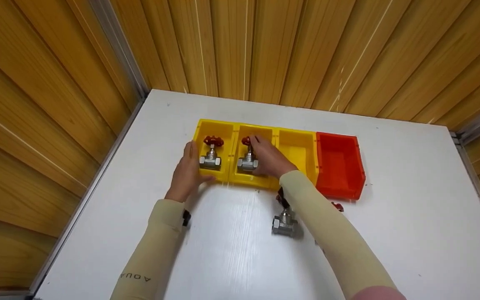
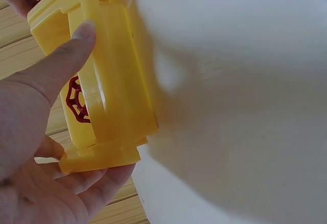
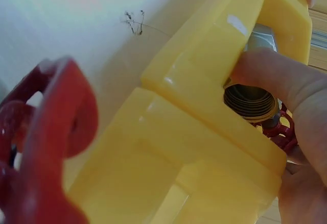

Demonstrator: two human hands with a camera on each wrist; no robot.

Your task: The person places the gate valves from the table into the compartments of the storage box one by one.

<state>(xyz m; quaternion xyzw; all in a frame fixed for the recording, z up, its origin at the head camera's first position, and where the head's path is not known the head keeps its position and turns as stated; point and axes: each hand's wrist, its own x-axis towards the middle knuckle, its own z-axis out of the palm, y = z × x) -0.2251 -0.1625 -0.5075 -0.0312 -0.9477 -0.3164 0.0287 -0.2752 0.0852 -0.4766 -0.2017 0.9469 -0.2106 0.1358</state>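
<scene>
My right hand reaches into the second yellow bin and holds a metal gate valve with a red handwheel. The right wrist view shows my thumb on that valve's threaded end. My left hand grips the leftmost yellow bin, thumb over its front wall and fingers round its side. Inside that bin lies another gate valve, its red handwheel partly hidden by the front wall in the left wrist view.
A third yellow bin and a red bin continue the row on the white table. One more valve lies in front, partly behind my right forearm. A red handwheel shows beyond that forearm. Wood-patterned walls surround the table.
</scene>
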